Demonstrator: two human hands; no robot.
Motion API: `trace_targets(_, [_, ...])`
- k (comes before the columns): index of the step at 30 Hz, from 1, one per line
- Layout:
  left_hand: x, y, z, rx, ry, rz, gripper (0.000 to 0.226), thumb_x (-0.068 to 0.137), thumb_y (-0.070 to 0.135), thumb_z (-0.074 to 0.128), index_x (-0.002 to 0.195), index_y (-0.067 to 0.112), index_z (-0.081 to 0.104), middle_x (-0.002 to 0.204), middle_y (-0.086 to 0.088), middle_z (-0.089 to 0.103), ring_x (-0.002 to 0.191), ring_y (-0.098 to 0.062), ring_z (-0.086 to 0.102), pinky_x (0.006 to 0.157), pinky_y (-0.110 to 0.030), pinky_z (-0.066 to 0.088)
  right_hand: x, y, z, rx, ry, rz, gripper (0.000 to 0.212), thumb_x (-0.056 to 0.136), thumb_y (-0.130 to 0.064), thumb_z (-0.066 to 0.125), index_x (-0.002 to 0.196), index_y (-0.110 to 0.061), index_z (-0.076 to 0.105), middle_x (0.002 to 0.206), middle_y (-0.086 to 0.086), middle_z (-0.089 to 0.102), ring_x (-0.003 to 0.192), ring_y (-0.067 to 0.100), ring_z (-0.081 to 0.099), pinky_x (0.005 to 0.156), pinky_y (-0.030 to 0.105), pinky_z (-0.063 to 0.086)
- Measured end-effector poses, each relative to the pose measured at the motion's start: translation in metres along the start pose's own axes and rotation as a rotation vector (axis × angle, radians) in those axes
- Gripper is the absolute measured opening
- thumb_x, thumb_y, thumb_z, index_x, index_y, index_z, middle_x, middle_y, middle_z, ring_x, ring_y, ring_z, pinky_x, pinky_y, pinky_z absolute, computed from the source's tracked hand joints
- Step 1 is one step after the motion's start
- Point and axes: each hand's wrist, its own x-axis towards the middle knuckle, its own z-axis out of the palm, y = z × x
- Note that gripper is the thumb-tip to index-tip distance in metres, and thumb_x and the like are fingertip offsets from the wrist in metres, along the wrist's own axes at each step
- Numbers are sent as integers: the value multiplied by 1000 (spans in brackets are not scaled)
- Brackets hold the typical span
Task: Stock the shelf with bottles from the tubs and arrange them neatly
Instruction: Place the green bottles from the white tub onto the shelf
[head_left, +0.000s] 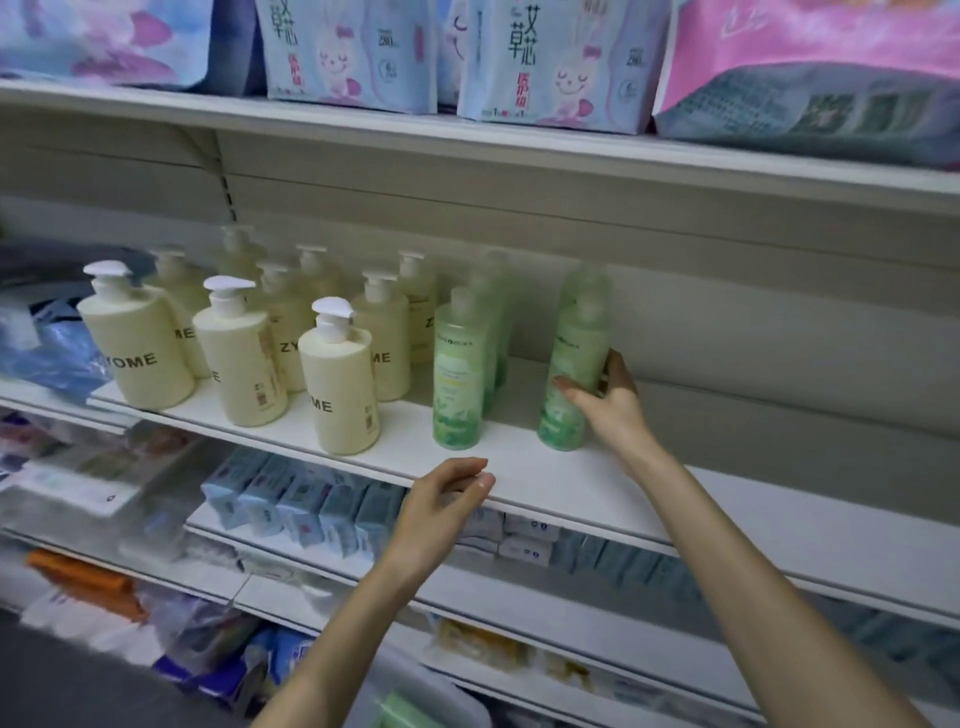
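On the middle shelf (524, 470), the right hand (610, 402) grips an upright green bottle (574, 358) low on its body, thumb in front and fingers behind. Just left stands a row of green bottles (460, 374), then cream pump bottles (337, 382). The left hand (441, 506) hovers at the shelf's front edge, fingers loosely curled, holding nothing.

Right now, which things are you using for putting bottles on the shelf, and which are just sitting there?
Part of the job: the green bottle gripped by the right hand; the second green bottle beside it; the cream pump bottles; the white shelf under them; the empty left hand.
Just sitting there: the bunny packs above; the blue packets below.
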Motion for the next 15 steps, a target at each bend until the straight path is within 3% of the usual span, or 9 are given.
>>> trace_targets(3, [-2,-1,-3,2,-51,4,25,90,24,63,114,15,66,110,3,68,105,-4,61,86,-13,47,-4,2,1,-36,-6,42,52,83,-16,70,125,-7,40,110,6,59,97,24,60,86,37,50])
trace_targets(6, [-6,-2,-10,6,-103,1,26,90,27,62,115,18,65,112,5,67,106,-3,60,93,-19,48,-7,-9,-1,-81,-78,79,49,89,-16,63,129,-6,35,113,6,57,98,21,57,82,31,47])
trace_targets(10, [-16,-6,-23,32,-160,4,28,90,30,62,115,19,65,112,6,67,108,-8,59,100,-33,47,-8,-19,-9,-109,-121,125,50,90,-15,62,134,-9,39,126,9,57,105,22,58,88,32,47])
trace_targets(13, [-18,-3,-33,40,-174,23,26,90,29,63,114,19,66,110,5,67,107,-9,60,99,-32,48,-12,-18,-3,-106,-20,173,62,82,-14,72,134,-9,38,121,9,58,104,23,59,87,34,49])
trace_targets(15, [-17,1,-38,42,-177,17,26,90,30,63,113,18,66,111,5,67,109,-9,59,97,-28,48,-19,-14,7,-157,74,202,60,73,-13,80,125,-5,50,116,13,61,100,23,61,88,30,48])
